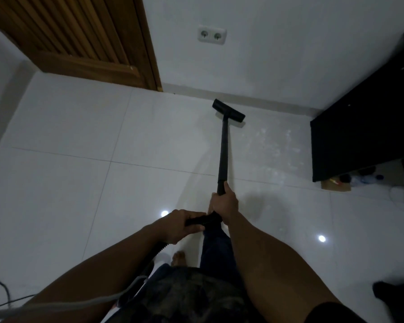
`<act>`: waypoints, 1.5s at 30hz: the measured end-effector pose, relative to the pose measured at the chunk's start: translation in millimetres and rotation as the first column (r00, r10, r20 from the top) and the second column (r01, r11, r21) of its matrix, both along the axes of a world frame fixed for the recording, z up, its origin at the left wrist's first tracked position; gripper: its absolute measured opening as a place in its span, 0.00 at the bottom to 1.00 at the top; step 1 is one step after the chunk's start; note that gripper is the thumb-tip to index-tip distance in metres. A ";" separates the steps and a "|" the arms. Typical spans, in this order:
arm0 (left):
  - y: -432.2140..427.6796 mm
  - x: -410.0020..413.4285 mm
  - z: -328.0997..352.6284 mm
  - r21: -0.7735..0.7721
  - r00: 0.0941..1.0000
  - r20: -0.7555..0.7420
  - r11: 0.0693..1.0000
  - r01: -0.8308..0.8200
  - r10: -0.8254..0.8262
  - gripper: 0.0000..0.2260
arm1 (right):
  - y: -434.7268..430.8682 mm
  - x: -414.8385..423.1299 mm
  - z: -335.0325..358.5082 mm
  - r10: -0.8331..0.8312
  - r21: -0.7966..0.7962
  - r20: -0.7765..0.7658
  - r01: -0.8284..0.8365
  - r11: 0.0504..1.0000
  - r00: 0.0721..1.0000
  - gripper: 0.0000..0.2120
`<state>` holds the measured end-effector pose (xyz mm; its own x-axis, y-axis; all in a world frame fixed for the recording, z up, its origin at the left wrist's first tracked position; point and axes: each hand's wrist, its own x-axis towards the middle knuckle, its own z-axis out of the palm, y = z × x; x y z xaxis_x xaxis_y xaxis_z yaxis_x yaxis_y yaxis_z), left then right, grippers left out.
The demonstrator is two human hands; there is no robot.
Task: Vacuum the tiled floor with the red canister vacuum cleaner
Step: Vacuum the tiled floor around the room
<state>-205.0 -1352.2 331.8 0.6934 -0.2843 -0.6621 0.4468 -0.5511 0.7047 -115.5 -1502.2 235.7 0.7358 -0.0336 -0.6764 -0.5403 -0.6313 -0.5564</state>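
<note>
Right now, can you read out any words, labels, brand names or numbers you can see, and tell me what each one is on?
None can be read.
Vacuum wand and floor head: plain black, no marking visible.
Wall socket: no lettering visible.
Small items under the black furniture: any print there is too small and blurred to read.
Wooden door and black furniture: no sign or label.
</note>
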 end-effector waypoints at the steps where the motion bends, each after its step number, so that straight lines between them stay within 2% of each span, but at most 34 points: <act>1: -1.4 -22.9 -0.1 -0.001 1.000 0.009 1.000 0.025 -0.025 0.21 | -3.6 -24.5 4.7 -0.015 0.005 -0.001 0.015 1.000 1.000 0.31; 9: -24.9 -149.5 3.3 0.000 0.990 -0.051 0.991 0.131 -0.131 0.18 | -35.7 -168.0 8.2 -0.144 -0.014 -0.014 0.144 0.989 0.989 0.33; 13: -47.1 -196.7 0.9 0.029 0.982 -0.045 0.982 0.187 -0.186 0.21 | -57.5 -217.6 7.1 -0.196 -0.034 -0.048 0.194 0.980 0.979 0.33; 17: -65.0 -256.6 -7.9 0.028 0.971 -0.014 0.971 0.239 -0.238 0.13 | -86.0 -278.1 10.0 -0.207 -0.032 -0.095 0.205 0.978 0.974 0.34; 21: -95.1 -323.2 -6.9 0.051 0.959 -0.014 0.957 0.285 -0.284 0.20 | -117.1 -354.0 15.8 -0.207 -0.012 -0.087 0.207 0.978 0.974 0.34; 25: -131.0 -388.5 7.6 0.055 0.937 -0.055 0.936 0.348 -0.345 0.19 | -150.1 -433.2 24.3 -0.229 0.010 -0.099 0.231 0.973 0.968 0.33; 30: -148.5 -460.5 19.4 0.033 0.912 -0.058 0.913 0.407 -0.405 0.08 | -171.0 -520.9 33.1 -0.247 -0.026 -0.132 0.246 0.969 0.960 0.33; 40: -114.5 -562.5 3.0 0.049 0.855 -0.110 0.856 0.515 -0.508 0.25 | -153.0 -641.5 31.4 -0.325 -0.051 -0.146 0.321 0.946 0.935 0.33; 45: -75.1 -622.8 2.4 0.043 0.835 -0.084 0.835 0.548 -0.544 0.23 | -114.1 -713.2 15.5 -0.369 -0.090 -0.151 0.359 0.929 0.917 0.36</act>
